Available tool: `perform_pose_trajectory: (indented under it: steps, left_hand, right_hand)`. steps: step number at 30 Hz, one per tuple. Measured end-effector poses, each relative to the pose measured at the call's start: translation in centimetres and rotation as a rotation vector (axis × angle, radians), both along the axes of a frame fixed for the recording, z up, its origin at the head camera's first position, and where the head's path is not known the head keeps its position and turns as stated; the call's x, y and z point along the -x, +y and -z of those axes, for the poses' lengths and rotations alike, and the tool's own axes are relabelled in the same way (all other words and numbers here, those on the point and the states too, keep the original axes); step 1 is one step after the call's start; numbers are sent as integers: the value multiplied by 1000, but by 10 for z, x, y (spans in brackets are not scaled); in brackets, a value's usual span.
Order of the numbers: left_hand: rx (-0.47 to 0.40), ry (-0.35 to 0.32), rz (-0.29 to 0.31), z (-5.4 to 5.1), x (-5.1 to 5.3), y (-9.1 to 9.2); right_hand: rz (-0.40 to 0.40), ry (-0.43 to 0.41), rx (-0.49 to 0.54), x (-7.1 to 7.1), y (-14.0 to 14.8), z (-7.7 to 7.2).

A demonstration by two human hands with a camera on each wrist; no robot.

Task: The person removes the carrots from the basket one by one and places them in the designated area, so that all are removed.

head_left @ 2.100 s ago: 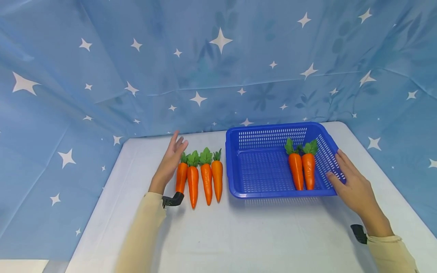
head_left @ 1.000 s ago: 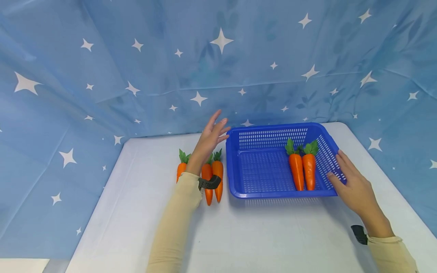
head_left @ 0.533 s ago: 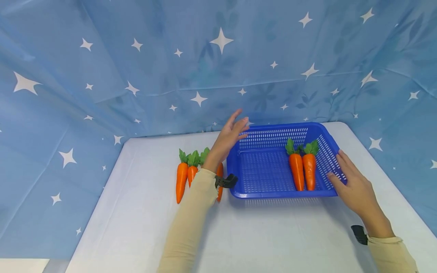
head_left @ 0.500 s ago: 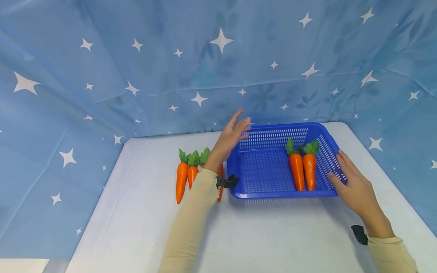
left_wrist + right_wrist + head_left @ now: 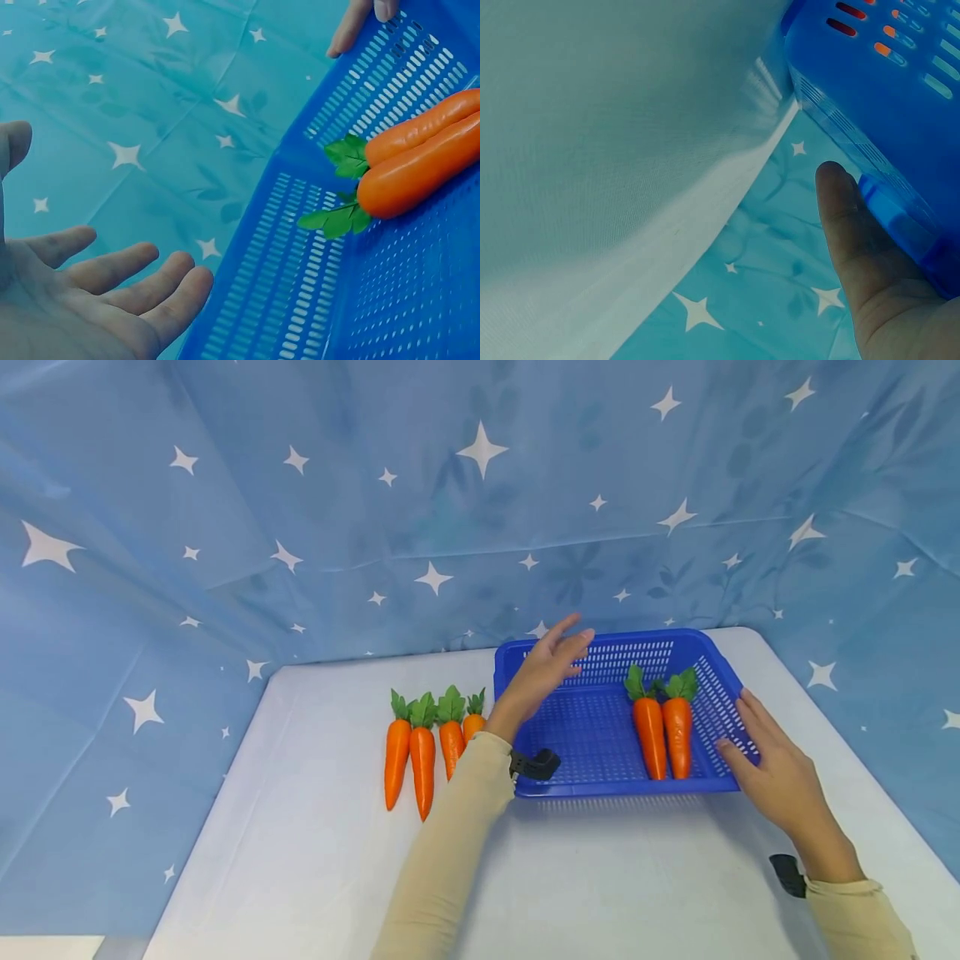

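Note:
My left hand hovers over the left part of the blue plastic basket, its fingers spread and nothing in its palm. The left wrist view shows the same hand with palm and fingers bare, beside the basket wall. My right hand holds the basket's right rim, thumb on the inner side and fingers along the outside. Inside the basket, towards its right end, lie two carrots, one on the left and one on the right, leaves pointing away from me.
Left of the basket, several carrots lie in a row on the white-covered table; my left forearm partly hides the rightmost ones. A blue star-patterned cloth hangs behind and beside the table.
My left hand has moved right, from beside the leftmost carrot across the row to above the basket, carrying nothing. The right hand, basket and carrots have stayed in place.

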State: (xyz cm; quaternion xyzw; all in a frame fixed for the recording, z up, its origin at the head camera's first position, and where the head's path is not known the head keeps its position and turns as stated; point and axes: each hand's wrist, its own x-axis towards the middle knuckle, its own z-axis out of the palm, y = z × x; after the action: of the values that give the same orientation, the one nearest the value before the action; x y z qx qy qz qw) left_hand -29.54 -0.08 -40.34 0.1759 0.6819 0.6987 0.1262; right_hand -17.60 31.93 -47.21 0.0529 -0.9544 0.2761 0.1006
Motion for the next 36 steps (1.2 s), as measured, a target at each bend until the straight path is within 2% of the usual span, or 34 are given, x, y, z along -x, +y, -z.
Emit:
perform_pose_trajectory:
  steps: [9, 21, 29, 36]
  left_hand:
    - [5, -41, 26, 5, 4, 23]
    - [94, -75, 79, 8, 2, 42]
    - [117, -127, 78, 16, 8, 58]
    - [203, -154, 91, 25, 13, 71]
  right_hand:
    - [2, 5, 9, 0, 1, 2]
    - [8, 5, 6, -1, 0, 1]
    - [10, -1, 11, 0, 0, 2]
    - [12, 6, 21, -1, 0, 1]
